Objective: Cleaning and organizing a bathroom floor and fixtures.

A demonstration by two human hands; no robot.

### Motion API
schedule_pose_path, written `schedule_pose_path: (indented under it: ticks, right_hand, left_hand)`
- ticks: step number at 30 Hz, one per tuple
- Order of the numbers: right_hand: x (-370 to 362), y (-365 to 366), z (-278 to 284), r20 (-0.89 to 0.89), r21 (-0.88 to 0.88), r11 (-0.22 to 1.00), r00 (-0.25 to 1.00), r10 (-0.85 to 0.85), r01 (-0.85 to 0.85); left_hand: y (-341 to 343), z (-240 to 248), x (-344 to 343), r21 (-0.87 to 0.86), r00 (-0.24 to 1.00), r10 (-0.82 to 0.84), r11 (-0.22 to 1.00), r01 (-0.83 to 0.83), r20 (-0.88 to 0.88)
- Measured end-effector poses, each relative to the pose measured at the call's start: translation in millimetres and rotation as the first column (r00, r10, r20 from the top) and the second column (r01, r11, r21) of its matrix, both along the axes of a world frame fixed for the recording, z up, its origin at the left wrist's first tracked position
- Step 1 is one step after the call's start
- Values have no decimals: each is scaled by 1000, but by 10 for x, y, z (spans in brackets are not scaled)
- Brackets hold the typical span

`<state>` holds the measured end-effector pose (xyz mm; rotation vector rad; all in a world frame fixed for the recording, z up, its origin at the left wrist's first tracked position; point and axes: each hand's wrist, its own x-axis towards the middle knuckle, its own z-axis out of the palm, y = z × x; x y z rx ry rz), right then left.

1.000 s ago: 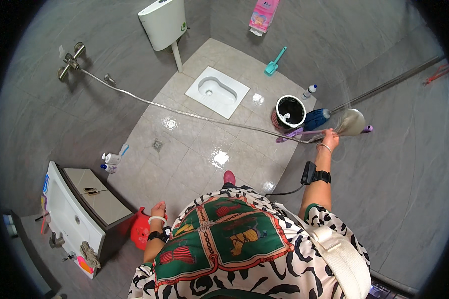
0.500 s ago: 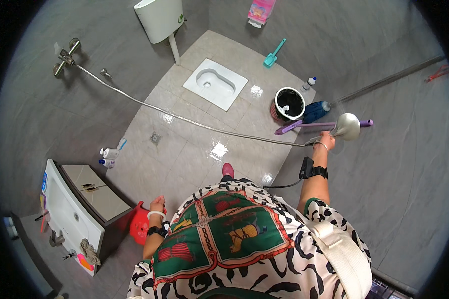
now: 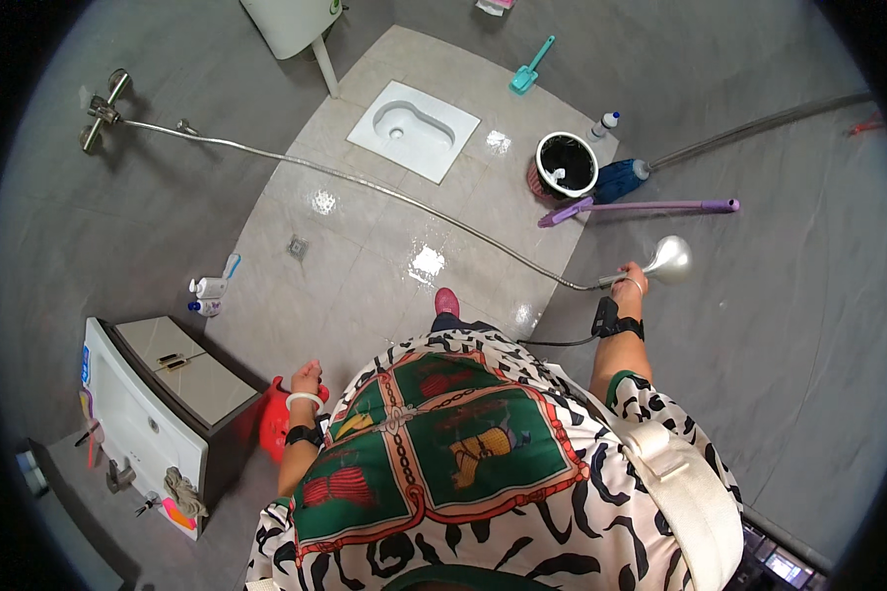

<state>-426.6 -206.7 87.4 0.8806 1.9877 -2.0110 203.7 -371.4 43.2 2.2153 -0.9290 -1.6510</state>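
Shower head [image 3: 671, 259]: I see it at the right of my view, before the grey wall — whether it touches the wall, I cannot tell.
Right hand [image 3: 628, 283]: I have its fingers closed round the handle, the round head pointing out past them.
Hose [image 3: 384, 187]: attached at the handle, it sags across my view to the mixer [image 3: 103, 110] on the left wall.
Left hand [image 3: 307, 377]: fingers loosely curled, near the red plastic piece [image 3: 274, 422] — I cannot tell whether they hold anything.
Broom [image 3: 660, 207]: purple, beyond the shower head, its bristle end by the bin [image 3: 539, 161].
Mop [image 3: 621, 182]: blue, just beside the bin.
Floor [image 3: 360, 276]: pale tiles with glossy patches, the squat toilet [image 3: 373, 126] set in it.
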Motion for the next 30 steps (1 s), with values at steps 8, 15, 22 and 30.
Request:
schedule_pose_path:
  ticks: [8,15,22,30]
  right_hand:
    - [-30,439,-365,98,-85,993,993,-69,78]
    - [122,339,-68,-146,-74,996,988,-51,41]
    - [274,1144,-1143,209,-62,997,976,53,-41]
    - [894,1571,-1427,511,32,962,832,217,-271]
  left_hand:
    - [-15,-19,65,6,998,-21,1000,21,58]
    - [-41,-167,264,9,994,-100,995,100,40]
    - [-17,-203,370,57,972,-221,975,217,79]
    - [96,-215,623,33,957,-283,959,281,71]
